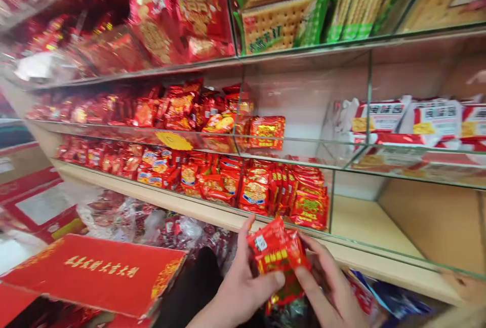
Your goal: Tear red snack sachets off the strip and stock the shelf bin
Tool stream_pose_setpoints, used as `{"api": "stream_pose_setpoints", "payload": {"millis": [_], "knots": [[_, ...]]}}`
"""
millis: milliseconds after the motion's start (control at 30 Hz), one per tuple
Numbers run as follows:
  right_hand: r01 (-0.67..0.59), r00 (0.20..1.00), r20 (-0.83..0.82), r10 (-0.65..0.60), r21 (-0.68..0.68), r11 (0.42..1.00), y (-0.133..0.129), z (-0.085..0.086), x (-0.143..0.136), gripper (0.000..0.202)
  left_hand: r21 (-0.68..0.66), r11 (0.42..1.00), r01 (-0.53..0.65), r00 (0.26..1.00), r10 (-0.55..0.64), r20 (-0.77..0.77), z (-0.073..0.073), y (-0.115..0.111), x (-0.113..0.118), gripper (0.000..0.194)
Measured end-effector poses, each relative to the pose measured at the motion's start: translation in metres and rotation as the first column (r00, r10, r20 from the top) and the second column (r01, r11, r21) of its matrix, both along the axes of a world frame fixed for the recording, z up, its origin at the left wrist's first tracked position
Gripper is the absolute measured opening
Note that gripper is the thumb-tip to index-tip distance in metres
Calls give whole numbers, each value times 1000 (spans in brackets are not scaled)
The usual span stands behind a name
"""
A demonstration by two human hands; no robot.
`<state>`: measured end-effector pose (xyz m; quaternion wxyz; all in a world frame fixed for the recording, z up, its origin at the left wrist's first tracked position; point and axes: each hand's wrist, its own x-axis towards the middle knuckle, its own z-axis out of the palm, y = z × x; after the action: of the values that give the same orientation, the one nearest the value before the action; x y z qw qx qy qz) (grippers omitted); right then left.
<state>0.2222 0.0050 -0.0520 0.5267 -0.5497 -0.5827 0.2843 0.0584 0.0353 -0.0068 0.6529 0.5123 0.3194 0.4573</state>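
Note:
In front of the lowest shelf, my left hand (245,287) and my right hand (328,285) are both closed on a small stack of red snack packets (281,262). My left thumb lies across the front of the top packet. The fingers of my right hand press on the stack's right side. Just beyond, similar red packets (309,206) stand in a row behind the glass front of the lowest shelf. How many packets I hold cannot be made out.
Glass dividers (369,100) split the shelves. A red packet (268,133) and white-and-red packets (381,115) sit on the middle shelf, green-wrapped crackers (281,24) above. A red carton flap (98,275) sticks up at lower left. Blue packaging (395,300) lies at lower right.

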Motion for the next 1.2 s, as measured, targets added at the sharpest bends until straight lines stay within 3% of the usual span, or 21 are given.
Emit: {"api": "stream_pose_setpoints", "payload": {"millis": [67, 133, 233, 300, 467, 600, 767, 967, 1100, 1200], "knots": [[108, 993, -54, -107, 13, 994, 10, 6, 7, 43, 20, 999, 51, 985, -53, 165, -7, 16, 32, 114], [151, 983, -107, -152, -17, 988, 11, 2, 15, 39, 67, 996, 67, 978, -79, 192, -17, 23, 50, 96], [155, 965, -199, -168, -80, 985, 3, -15, 20, 34, 128, 983, 134, 986, -146, 84, -38, 24, 49, 58], [172, 958, -221, -185, -76, 982, -3, -25, 18, 29, 118, 979, 167, 982, -176, 67, -50, 22, 41, 46], [279, 960, -51, -274, 141, 950, -6, -31, 17, 11, 52, 981, 186, 971, -191, 143, -54, 19, 29, 39], [349, 937, -35, -349, 186, 918, -4, -25, 18, 9, -24, 936, 351, 905, -333, 264, -52, 22, 30, 46], [371, 921, -165, -354, 88, 924, -5, -21, 19, 10, -96, 911, 400, 888, -360, 286, -58, 25, 30, 44], [213, 886, -380, -267, -180, 960, -4, -21, 24, 24, -49, 894, 446, 857, -411, 312, -57, 27, 30, 44], [190, 851, -452, -269, -212, 959, -4, -22, 25, 25, -48, 887, 459, 850, -423, 314, -61, 27, 32, 42], [164, 877, -420, -234, -196, 967, -4, -20, 27, 25, -35, 899, 438, 868, -412, 278, -64, 27, 32, 41]]}}
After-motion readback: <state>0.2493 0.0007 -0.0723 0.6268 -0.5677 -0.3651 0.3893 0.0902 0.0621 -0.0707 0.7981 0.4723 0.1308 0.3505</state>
